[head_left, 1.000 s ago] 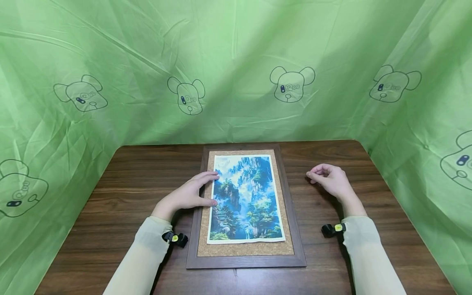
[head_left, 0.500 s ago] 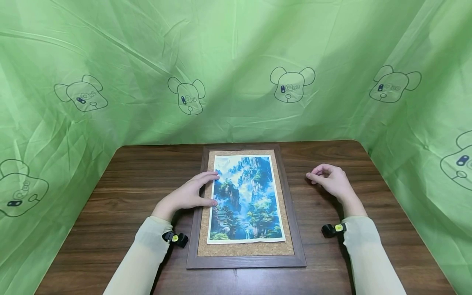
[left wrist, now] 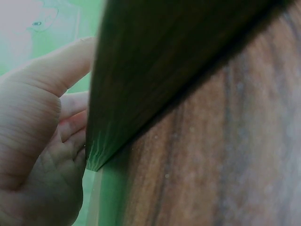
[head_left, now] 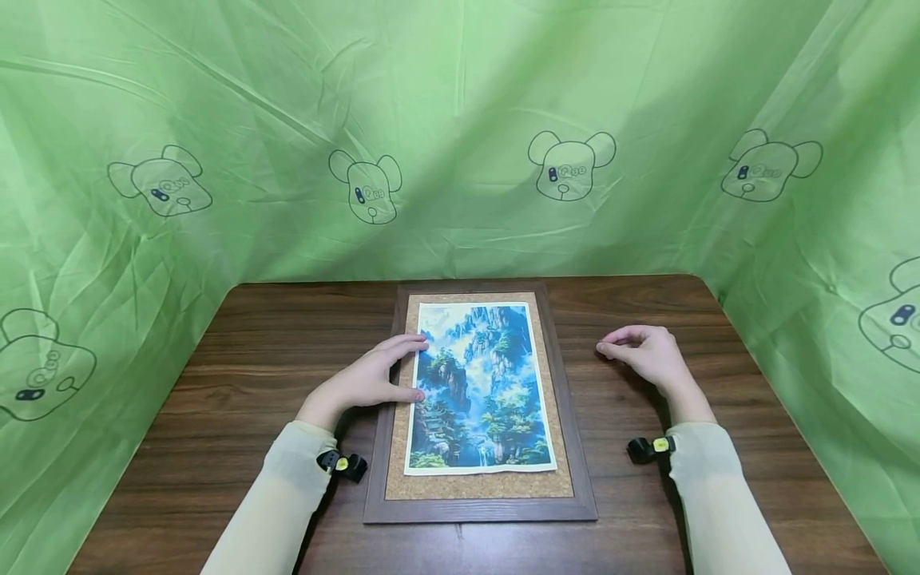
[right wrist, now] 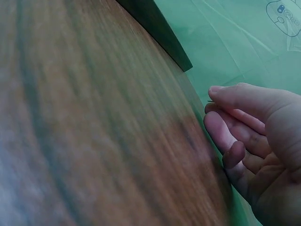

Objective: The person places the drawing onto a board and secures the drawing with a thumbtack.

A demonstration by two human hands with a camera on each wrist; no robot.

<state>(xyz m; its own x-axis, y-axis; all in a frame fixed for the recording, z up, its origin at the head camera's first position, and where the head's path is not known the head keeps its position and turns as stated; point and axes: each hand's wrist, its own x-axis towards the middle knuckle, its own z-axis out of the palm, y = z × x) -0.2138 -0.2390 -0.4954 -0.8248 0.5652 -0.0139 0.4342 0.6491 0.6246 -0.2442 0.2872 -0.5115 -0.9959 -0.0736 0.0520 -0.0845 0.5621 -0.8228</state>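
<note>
A landscape print [head_left: 480, 387] of blue mountains and green trees lies on a cork board [head_left: 496, 485] with a dark wooden frame [head_left: 477, 511]. From the left, my left hand [head_left: 362, 375] reaches over the frame, and its spread thumb and fingers touch the print's left edge. In the left wrist view that hand [left wrist: 42, 122] is partly hidden behind the frame's side. To the right of the board, my right hand [head_left: 647, 357] is held over the table with thumb and forefinger together. Between those fingertips the right wrist view shows the thin dark point of a pin [right wrist: 210, 100].
The board lies on a dark wood-grain table [head_left: 273, 343]. Green cloth [head_left: 460, 104] printed with bear-head outlines hangs behind the table and along both sides. Each wrist carries a small black camera, one on the left [head_left: 345, 465] and one on the right [head_left: 647, 449].
The fingers of my right hand have shifted slightly, with thumb and forefinger still together. My left hand, the print and the board stay where they were.
</note>
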